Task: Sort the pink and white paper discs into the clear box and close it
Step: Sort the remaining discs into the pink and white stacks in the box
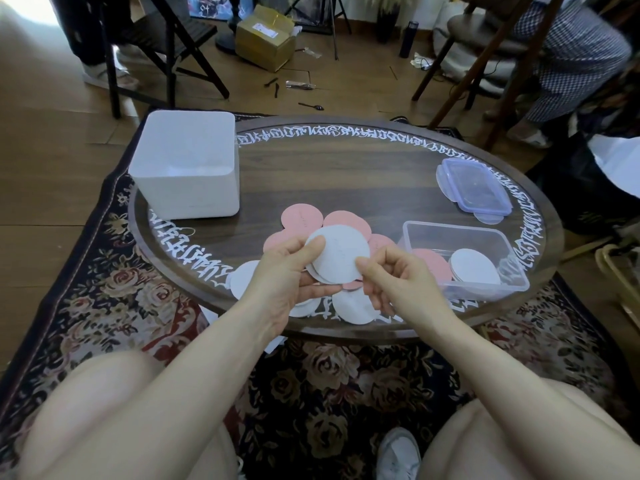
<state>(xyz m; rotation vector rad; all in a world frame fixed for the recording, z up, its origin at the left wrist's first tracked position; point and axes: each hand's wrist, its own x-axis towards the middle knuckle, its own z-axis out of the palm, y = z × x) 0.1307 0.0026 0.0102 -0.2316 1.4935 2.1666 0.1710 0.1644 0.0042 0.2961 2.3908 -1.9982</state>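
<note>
My left hand (291, 271) grips a small stack of white paper discs (341, 252) above the table's near edge, thumb on top. My right hand (388, 278) pinches the right edge of the top white disc. Beneath and behind the hands lie loose pink discs (301, 218) and white discs (353, 306) on the table. The clear box (460, 230) stands open to the right, with pink discs (429, 265) on its left side and white discs (474, 271) on its right. Its clear lid with a blue rim (474, 188) lies farther back on the right.
A white square tub (187, 168) stands at the table's far left. The oval wooden table (346, 168) has white lettering round its rim. My knees are below the near edge. Chairs, a cardboard box and another person's legs are on the floor beyond.
</note>
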